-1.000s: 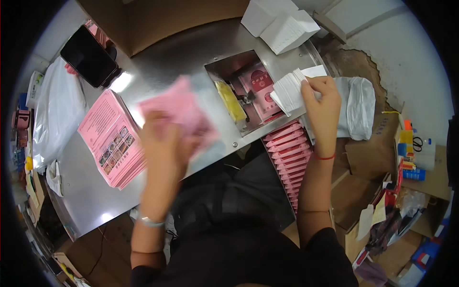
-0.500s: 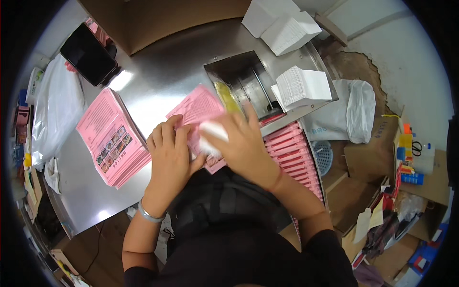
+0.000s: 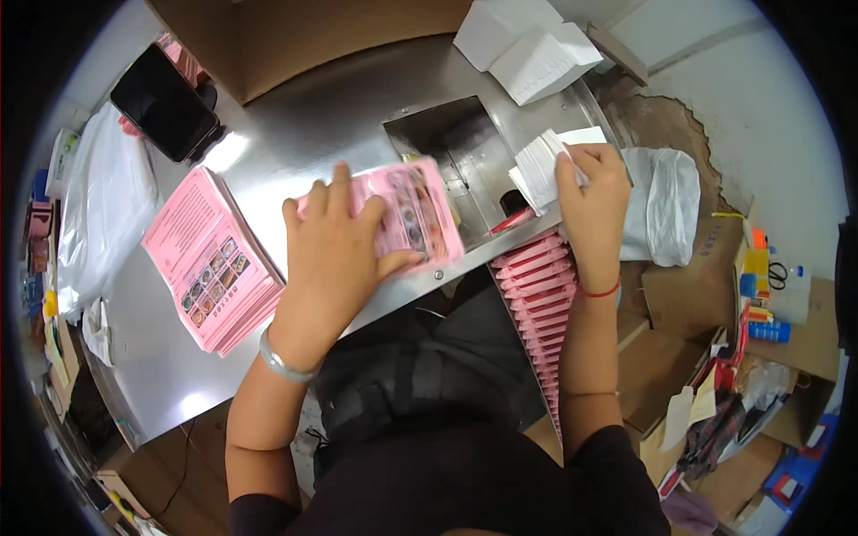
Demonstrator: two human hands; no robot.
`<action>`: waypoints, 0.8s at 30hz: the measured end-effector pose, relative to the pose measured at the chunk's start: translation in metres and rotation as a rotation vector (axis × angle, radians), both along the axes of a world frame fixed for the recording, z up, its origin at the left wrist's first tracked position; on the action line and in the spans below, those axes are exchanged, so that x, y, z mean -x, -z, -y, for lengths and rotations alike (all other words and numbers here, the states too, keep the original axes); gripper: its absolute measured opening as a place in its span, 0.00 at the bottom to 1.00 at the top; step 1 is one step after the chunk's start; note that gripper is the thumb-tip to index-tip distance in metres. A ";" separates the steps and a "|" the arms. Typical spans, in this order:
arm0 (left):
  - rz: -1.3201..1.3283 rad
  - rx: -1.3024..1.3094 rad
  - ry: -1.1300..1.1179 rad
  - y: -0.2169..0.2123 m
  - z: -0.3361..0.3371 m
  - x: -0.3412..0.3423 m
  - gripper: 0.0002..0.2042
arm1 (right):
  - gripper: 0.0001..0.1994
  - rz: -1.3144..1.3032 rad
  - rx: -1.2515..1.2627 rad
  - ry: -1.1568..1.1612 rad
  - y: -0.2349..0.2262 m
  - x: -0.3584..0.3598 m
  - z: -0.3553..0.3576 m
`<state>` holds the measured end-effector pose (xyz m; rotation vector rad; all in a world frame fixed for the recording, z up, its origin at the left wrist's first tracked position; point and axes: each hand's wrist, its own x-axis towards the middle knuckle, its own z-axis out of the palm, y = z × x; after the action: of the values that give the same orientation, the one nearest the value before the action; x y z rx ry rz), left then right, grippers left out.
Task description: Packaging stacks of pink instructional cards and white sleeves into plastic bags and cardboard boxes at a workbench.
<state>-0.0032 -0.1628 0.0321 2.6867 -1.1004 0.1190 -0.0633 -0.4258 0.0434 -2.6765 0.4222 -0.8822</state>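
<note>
A pink printed sheet (image 3: 413,214) with food pictures lies beside the opening in the metal table, slightly blurred. My left hand (image 3: 335,241) rests over its left part, fingers spread and thumb along its lower edge. At the table's right end, my right hand (image 3: 594,183) pinches the edge of a stack of folded white napkins (image 3: 538,170), fingers closed. How many napkins are between the fingertips is hidden. To the left sits a thick pile of similar pink sheets (image 3: 210,259).
The rectangular opening (image 3: 447,152) is sunk into the table. Below its right edge, several pink packets stand in a row (image 3: 536,304). More white napkins (image 3: 545,62) are stacked at the back right. A dark phone (image 3: 165,100) stands back left, near a cardboard box (image 3: 313,40).
My right hand has left the pink sheet and moved right to the white stack. Under my left hand the sheet has shifted right, its food pictures now showing.
</note>
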 end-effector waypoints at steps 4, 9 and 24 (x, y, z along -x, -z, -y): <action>0.022 0.086 -0.128 0.022 -0.008 0.028 0.24 | 0.10 0.008 -0.273 -0.005 -0.007 0.014 0.013; -0.036 0.238 -0.124 0.028 -0.003 0.041 0.15 | 0.11 -0.064 -0.135 -0.181 -0.009 0.017 0.033; -0.276 0.538 0.309 0.007 0.010 0.034 0.33 | 0.07 -0.517 0.029 -0.556 0.049 -0.037 -0.082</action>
<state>-0.0367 -0.1725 0.0250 1.9723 -1.1756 -0.0110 -0.0263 -0.3442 -0.0054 -2.7933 -0.2379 -0.0351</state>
